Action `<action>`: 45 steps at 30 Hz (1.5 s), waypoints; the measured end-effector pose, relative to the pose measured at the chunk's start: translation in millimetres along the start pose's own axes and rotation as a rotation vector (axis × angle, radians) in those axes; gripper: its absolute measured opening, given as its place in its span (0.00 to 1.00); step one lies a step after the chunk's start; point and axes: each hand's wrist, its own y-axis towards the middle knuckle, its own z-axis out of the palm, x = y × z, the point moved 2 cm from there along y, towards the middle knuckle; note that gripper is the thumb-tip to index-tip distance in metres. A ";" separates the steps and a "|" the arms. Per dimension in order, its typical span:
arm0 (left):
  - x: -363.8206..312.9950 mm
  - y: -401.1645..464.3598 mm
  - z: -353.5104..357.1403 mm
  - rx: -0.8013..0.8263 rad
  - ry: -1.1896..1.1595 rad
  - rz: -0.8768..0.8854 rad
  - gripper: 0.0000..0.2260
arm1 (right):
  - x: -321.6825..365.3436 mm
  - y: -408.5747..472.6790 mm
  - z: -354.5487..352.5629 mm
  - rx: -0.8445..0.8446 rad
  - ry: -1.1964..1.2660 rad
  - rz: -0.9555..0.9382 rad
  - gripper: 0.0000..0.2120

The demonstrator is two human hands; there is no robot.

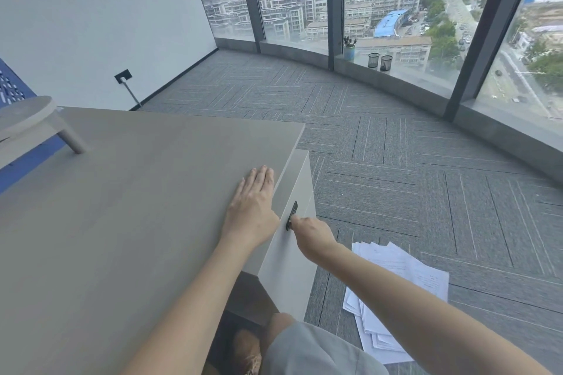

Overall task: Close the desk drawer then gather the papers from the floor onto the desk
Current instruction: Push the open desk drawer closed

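The grey desk [137, 207] fills the left half of the view. My left hand [253, 207] lies flat on its top near the right edge, fingers together. On the desk's right side, the pale drawer front [288, 268] stands slightly out from the desk side. It carries a small black handle [292, 215]. My right hand [310, 233] is at that handle, fingers curled onto its lower end. A loose spread of white printed papers [396, 298] lies on the grey carpet to the right of the drawer, partly hidden under my right forearm.
A grey monitor stand [33, 122] sits at the desk's back left. A blue panel [12, 85] is behind it. A curved window sill holds a potted plant [349, 47] and two black mesh cups [380, 61]. My knee [304, 347] is below the drawer.
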 end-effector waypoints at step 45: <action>-118.3 -39.6 21.3 0.120 -0.699 -0.033 0.19 | -106.6 -190.1 -135.0 -0.077 0.397 0.313 0.14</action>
